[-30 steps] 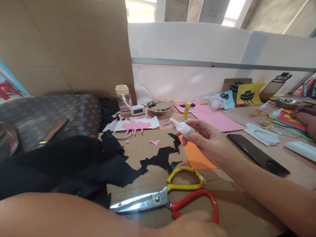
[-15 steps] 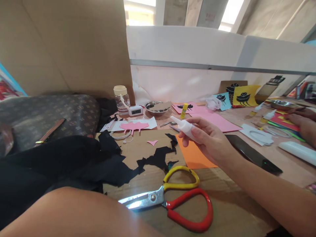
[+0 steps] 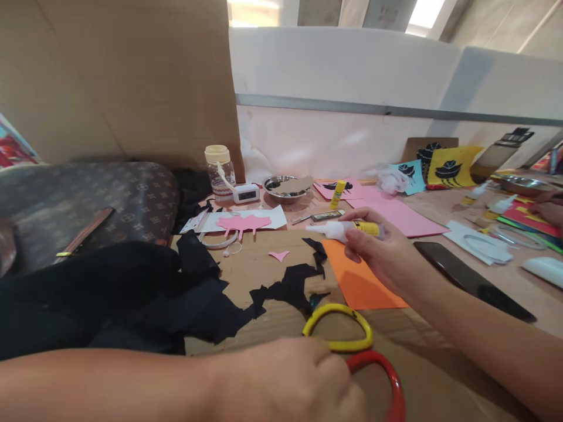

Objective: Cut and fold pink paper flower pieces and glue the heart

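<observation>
My right hand [image 3: 373, 246] holds a small glue bottle [image 3: 356, 228] with a white nozzle, tipped to the left above the orange paper [image 3: 363, 281]. Low in the view, my left hand [image 3: 294, 381] covers the blades of the large scissors, beside their yellow handle [image 3: 367, 334] and red handle [image 3: 393, 381]. Its fingers are bent, and their tips are hidden. Black cut paper [image 3: 292, 287] and a small pink piece [image 3: 279, 256] lie on the cardboard [image 3: 250, 264]. A pink cut shape [image 3: 244, 223] rests on a white sheet behind them.
At the back stand a bottle [image 3: 219, 170], a small digital clock [image 3: 246, 193], a metal bowl [image 3: 288, 190] and a yellow glue stick [image 3: 338, 194]. A black phone [image 3: 472, 278] lies at the right. Another person's hand [image 3: 549, 205] is at the far right edge.
My left hand has come into view over the scissors, where only skin showed before. The glue bottle in my right hand has turned more level, showing its yellow label. The view has shifted slightly.
</observation>
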Available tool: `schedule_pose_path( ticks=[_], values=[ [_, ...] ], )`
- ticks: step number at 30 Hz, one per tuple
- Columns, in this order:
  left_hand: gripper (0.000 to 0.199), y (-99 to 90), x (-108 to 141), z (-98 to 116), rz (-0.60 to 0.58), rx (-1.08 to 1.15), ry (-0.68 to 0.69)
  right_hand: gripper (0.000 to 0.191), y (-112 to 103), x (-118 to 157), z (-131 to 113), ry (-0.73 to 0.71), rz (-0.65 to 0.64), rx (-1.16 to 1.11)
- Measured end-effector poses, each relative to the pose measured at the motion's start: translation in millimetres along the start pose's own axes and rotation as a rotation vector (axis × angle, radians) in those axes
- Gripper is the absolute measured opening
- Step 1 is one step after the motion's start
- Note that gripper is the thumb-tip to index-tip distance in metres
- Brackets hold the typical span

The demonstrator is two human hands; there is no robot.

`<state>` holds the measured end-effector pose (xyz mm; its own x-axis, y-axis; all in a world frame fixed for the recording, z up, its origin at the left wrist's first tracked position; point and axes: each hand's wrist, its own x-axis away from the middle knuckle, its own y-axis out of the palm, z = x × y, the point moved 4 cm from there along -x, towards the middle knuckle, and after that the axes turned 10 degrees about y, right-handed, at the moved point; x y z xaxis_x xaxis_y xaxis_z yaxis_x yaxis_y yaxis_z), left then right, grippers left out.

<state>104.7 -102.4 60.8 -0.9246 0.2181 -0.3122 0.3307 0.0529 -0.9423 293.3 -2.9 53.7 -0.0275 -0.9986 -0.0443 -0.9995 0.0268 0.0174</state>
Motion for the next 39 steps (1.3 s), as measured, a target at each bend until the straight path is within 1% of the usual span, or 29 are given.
schedule_pose_path(
  ticks=[1,2,3,4,5,6,7,8,10,12,14,17,20,23,25,29,32,36,39],
  values=[
    [0.019,-6.7,8.4,-6.9,-0.065,-0.053,-0.026,0.035,-1.7,-2.9,-0.5,0.010,0.013,0.006],
    [0.021,-11.6,17.8,-17.0,-0.125,-0.104,-0.113,0.035,-2.4,-6.1,-1.2,0.025,0.015,0.005],
    [0.017,-13.7,27.3,-27.0,-0.186,-0.142,-0.174,0.036,-2.0,-9.7,-2.1,0.040,0.013,0.002],
    [0.010,-12.5,37.8,-38.8,-0.262,-0.163,-0.267,0.036,-0.5,-13.8,-3.4,0.048,0.006,0.000],
    [0.009,-9.8,48.4,-51.0,-0.315,-0.197,-0.364,0.036,2.1,-18.6,-4.7,0.052,-0.004,-0.001],
    [0.014,-5.6,58.2,-62.3,-0.354,-0.229,-0.440,0.036,5.8,-24.0,-5.7,0.058,-0.018,0.001],
    [0.020,-0.1,66.8,-72.4,-0.381,-0.234,-0.496,0.036,10.5,-30.0,-6.1,0.063,-0.037,0.006],
    [0.024,5.4,73.6,-80.8,-0.384,-0.238,-0.527,0.035,15.6,-36.2,-5.8,0.064,-0.053,0.013],
    [0.029,15.7,82.1,-92.8,-0.369,-0.230,-0.541,0.037,25.2,-48.9,-2.2,0.062,-0.044,0.024],
    [0.034,23.0,85.5,-99.3,-0.338,-0.229,-0.527,0.045,32.9,-60.0,6.1,0.059,0.005,0.031],
    [0.039,28.9,87.3,-102.4,-0.316,-0.223,-0.531,0.048,39.3,-68.4,18.2,0.064,0.037,0.050],
    [0.041,37.7,91.0,-102.4,-0.305,-0.199,-0.542,0.045,47.1,-74.6,36.2,0.047,-0.008,0.094],
    [0.044,44.6,95.3,-98.1,-0.304,-0.175,-0.537,0.044,49.5,-73.1,46.7,0.041,-0.030,0.138],
    [0.045,46.0,97.9,-94.2,-0.295,-0.131,-0.545,0.047,48.8,-68.2,48.2,0.051,-0.002,0.232],
    [0.046,43.7,98.0,-93.2,-0.284,-0.100,-0.552,0.047,48.1,-66.0,46.4,0.029,0.007,0.265],
    [0.044,39.9,97.0,-95.5,-0.262,0.026,-0.592,0.045,47.4,-66.4,48.3,0.031,-0.014,0.285],
    [0.041,38.8,97.2,-98.2,-0.207,0.081,-0.623,0.044,48.3,-66.3,50.1,0.039,-0.023,0.310],
    [0.042,37.0,97.1,-99.1,-0.158,0.075,-0.591,0.044,52.2,-63.1,48.3,0.055,-0.037,0.295],
    [0.045,35.9,95.6,-98.3,-0.191,0.073,-0.560,0.045,54.4,-61.5,45.9,0.057,-0.021,0.298]
  ],
)
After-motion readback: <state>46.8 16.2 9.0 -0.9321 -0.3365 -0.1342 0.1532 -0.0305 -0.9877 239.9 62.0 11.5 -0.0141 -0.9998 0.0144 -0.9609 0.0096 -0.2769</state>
